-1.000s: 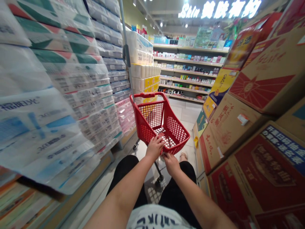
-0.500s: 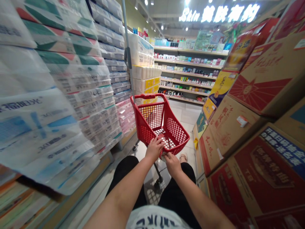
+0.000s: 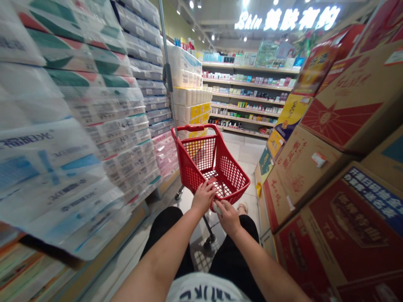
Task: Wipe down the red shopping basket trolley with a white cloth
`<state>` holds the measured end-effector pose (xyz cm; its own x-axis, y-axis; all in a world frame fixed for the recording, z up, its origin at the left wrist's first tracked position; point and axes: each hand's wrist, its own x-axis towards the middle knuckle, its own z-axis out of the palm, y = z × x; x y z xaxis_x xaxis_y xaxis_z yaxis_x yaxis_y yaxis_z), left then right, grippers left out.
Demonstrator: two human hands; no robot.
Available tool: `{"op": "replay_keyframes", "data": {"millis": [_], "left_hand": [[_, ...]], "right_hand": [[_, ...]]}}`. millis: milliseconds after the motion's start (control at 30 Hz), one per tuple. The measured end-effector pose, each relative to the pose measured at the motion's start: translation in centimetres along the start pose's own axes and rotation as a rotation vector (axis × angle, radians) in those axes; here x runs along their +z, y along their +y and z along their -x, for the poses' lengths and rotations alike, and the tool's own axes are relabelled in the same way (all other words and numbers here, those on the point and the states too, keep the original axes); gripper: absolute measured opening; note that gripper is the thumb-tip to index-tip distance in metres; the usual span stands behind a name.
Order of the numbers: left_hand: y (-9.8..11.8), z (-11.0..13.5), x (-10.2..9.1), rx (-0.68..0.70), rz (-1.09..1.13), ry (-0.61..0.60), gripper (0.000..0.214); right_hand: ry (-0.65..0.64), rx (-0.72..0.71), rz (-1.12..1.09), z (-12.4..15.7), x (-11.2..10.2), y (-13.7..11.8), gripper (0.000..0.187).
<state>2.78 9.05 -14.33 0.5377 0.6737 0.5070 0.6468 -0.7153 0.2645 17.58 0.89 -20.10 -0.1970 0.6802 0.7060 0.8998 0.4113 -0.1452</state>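
A red plastic shopping cart (image 3: 233, 173) stands right in front of my knees, its basket showing nothing but a red part on the grid floor. My left hand (image 3: 204, 196) lies over the near left corner of the basket, fingers curled on the rim. Just below that rim, at the near corner, my right hand (image 3: 228, 214) pinches a small whitish wad, seemingly a cloth (image 3: 216, 207), against the cart. The two hands are close together. Part of the wad is hidden by my right fingers.
Wrapped tissue packs (image 3: 103, 105) are stacked high on the left. Cardboard cartons (image 3: 317, 167) rise on the right. A grey metal pole (image 3: 168, 75) stands behind the cart handle. Shelves (image 3: 248, 87) of small boxed goods line the back.
My right hand has shifted very slightly at the cart's near edge, and more of the whitish wad shows. My left hand and the cart have hardly moved.
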Motion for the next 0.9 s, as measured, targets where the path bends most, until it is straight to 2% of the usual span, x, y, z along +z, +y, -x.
{"op": "replay_keyframes", "data": {"millis": [200,333,467,600,733,900], "left_hand": [[0.0,0.0,0.0,-0.007,-0.008,-0.016,0.026],[-0.1,-0.1,0.0,-0.006,-0.017,-0.028,0.026],[-0.1,0.0,0.1,-0.009,-0.022,-0.031,0.027],[-0.1,0.0,0.1,-0.004,-0.019,-0.029,0.027],[-0.1,0.1,0.1,-0.007,-0.020,-0.018,0.025],[0.0,0.1,0.0,-0.013,-0.016,-0.012,0.026]], "right_hand": [[0.018,0.045,-0.051,-0.3,-0.1,0.1,0.047],[0.030,0.097,-0.112,-0.3,0.2,0.1,0.041],[0.084,0.080,-0.132,-0.9,-0.6,-0.2,0.036],[0.164,0.060,-0.057,-1.7,-1.7,-0.4,0.034],[0.105,0.005,0.005,-1.8,-1.9,-0.2,0.036],[0.087,-0.044,0.110,-1.4,-0.8,0.1,0.041]]}}
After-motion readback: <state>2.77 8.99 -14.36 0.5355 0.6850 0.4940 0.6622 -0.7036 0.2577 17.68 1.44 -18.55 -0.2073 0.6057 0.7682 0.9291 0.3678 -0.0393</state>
